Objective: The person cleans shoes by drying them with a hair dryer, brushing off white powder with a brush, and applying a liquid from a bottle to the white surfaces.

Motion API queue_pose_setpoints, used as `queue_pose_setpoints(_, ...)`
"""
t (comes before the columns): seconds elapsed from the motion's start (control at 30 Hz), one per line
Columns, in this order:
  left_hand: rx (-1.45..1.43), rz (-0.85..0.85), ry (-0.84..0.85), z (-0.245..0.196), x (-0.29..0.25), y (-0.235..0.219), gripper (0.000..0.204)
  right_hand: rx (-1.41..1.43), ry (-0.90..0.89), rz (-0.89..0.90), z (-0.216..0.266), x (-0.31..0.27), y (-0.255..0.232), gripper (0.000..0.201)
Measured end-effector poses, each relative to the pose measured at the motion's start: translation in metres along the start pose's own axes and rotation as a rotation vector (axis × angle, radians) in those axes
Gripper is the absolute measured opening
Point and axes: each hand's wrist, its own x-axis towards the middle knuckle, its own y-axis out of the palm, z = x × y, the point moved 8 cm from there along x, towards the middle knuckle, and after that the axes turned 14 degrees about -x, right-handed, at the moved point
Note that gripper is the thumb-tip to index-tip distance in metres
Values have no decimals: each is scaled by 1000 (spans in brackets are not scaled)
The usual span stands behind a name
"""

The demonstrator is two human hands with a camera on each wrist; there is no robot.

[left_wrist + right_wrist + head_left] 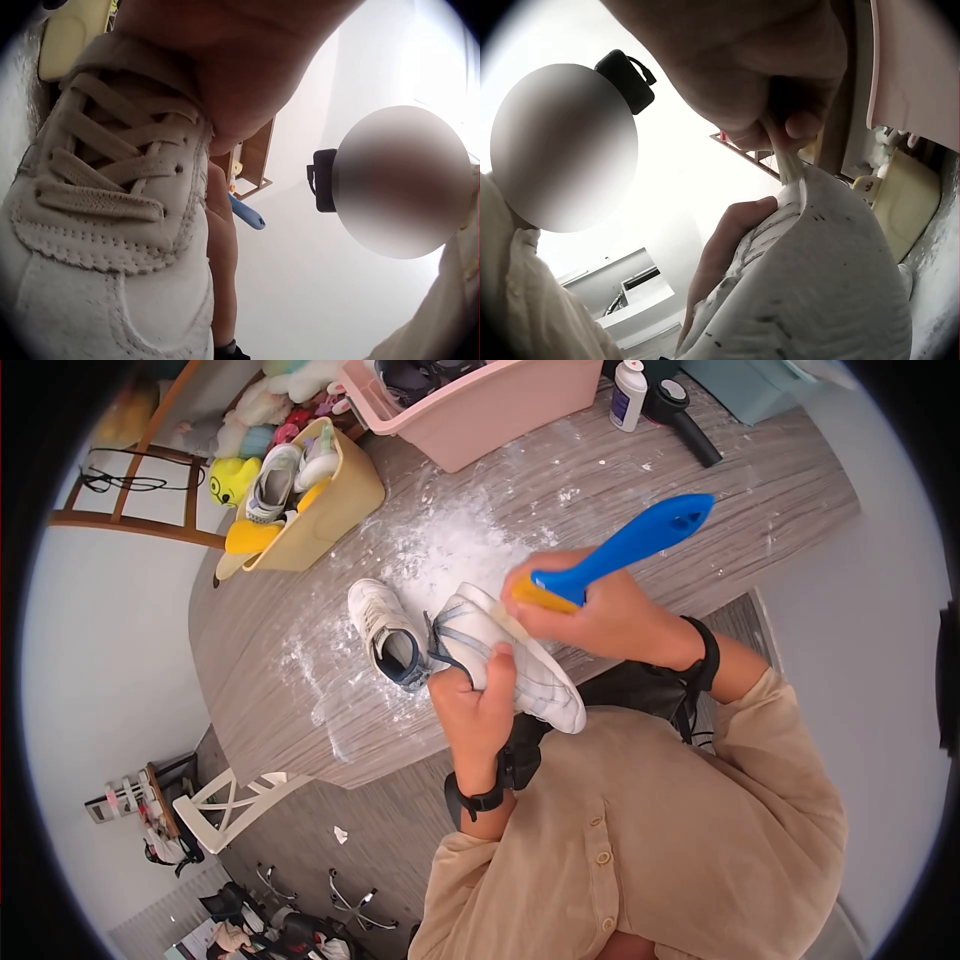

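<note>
My left hand (474, 712) grips a white sneaker (545, 685) near its heel opening, thumb along the side, and holds it tilted above the table's near edge. In the left wrist view, its laces (105, 142) are greyish and crossed. My right hand (612, 618) holds a brush (640, 542) with a blue handle and a yellow lower part. Pale bristles (789, 166) meet the edge of the sneaker's sole (832, 262) in the right wrist view. The other white sneaker (372, 606), dark inside, stands on the table just left of the held one.
White powder (450, 545) is scattered over the wood-look table (270, 610). A yellow bin (340, 500) holding shoes stands at the left, a pink tub (490, 415) at the back. Farther right are a white bottle (627, 398), a black-handled tool (690, 430) and a teal bin (750, 390).
</note>
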Motion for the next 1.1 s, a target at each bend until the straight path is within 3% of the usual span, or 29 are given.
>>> queue_pose_setpoints(0.13,69,-57,-52,11,-1,-17,22,-159,-34,276,-4,-17,20,15)
queue_pose_setpoints(0.23,4,-85,-46,11,1,-17,22,-170,-100,242,-4,-13,17,16)
queue_pose_setpoints(0.33,-17,-33,14,3,2,-7,21,12,-33,48,11,-2,1,16)
queue_pose_setpoints(0.43,-33,-19,-32,3,-1,-4,21,1,-7,-6,10,10,-1,16)
queue_pose_setpoints(0.53,-44,-51,26,0,-1,-8,22,1,-57,63,5,4,9,16)
queue_pose_setpoints(0.67,26,-87,-42,6,-1,-21,24,-157,-68,316,-6,-21,25,16)
queue_pose_setpoints(0.77,-20,-110,-14,8,2,-18,27,-172,-72,320,-10,-25,20,16)
queue_pose_setpoints(0.97,47,-100,13,7,3,-14,29,95,52,109,-5,-11,11,16)
queue_pose_setpoints(1.1,92,-154,44,5,2,-25,31,-74,-52,205,-10,-23,20,14)
